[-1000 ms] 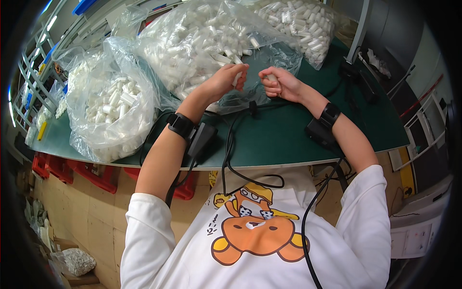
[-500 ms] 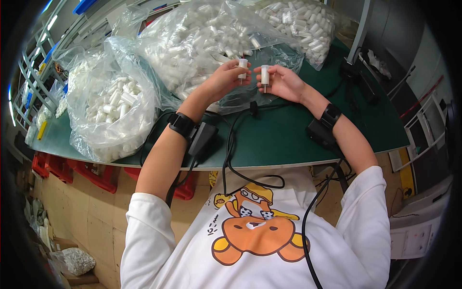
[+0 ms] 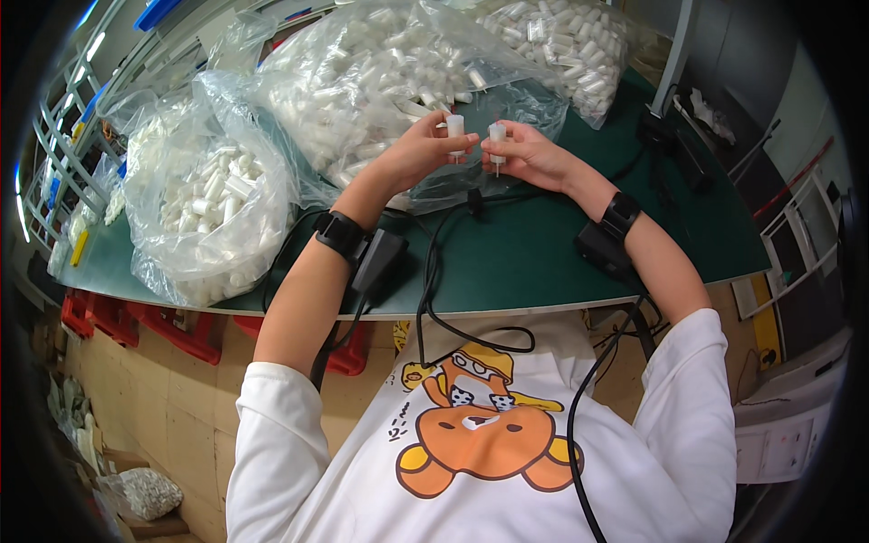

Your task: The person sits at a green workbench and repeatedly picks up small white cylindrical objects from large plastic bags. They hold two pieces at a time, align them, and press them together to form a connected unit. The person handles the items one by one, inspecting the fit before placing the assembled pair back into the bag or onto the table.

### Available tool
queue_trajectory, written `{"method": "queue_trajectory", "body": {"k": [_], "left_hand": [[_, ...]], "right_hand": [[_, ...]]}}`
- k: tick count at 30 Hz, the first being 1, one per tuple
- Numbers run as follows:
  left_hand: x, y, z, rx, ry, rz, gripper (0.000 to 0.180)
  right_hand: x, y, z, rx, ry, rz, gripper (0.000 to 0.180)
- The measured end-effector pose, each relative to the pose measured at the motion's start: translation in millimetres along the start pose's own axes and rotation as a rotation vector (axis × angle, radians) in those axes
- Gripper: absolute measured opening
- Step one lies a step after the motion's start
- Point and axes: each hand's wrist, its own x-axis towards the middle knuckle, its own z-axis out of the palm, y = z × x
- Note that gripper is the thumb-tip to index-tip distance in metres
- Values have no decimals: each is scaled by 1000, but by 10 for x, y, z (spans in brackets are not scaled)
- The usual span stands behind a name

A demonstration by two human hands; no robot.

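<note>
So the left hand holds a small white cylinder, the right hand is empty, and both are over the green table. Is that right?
No: the right hand isn't empty; the head view shows it holding a second cylinder. The left hand does hold its small white cylinder, and both are over the green table.

Looks steeply down and forward from the wearer's head, upright and unmirrored, through a wide fisheye lens. Hangs nearest to the white shirt [image 3: 362,489], low in the middle, then to the forearms [image 3: 303,303] at either side. Takes in the left hand [image 3: 425,147] and the right hand [image 3: 536,159] a little farther off, above centre. Reaches on across the green table [image 3: 543,262] to the large clear bag [image 3: 330,68] at the top, and down past its front edge to the tan floor [image 3: 186,398]. Bends straight edges toward a dark, rounded border.
</note>
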Motion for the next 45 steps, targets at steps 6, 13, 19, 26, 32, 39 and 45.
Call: {"method": "queue_trajectory", "body": {"k": [6, 13, 19, 26, 32, 39, 45], "left_hand": [[-31, 77, 89, 50, 14, -5, 30], [-37, 64, 62, 67, -14, -49, 22], [-14, 35, 78, 28, -2, -28, 22], [-24, 46, 62, 57, -12, -9, 22], [-5, 60, 61, -25, 21, -50, 26], [43, 5, -8, -174, -32, -88, 31], [31, 22, 29, -144, -48, -67, 31]], "right_hand": [[-10, 3, -32, -30, -36, 18, 26], [-39, -31, 31, -75, 5, 49, 17], [-25, -18, 29, -75, 49, 59, 16], [-18, -33, -43, -2, 49, 59, 23], [-1, -76, -42, 162, -41, 44, 40], [-1, -61, -76, 305, -60, 18, 48], [8, -53, -57, 203, 7, 44, 35]]}}
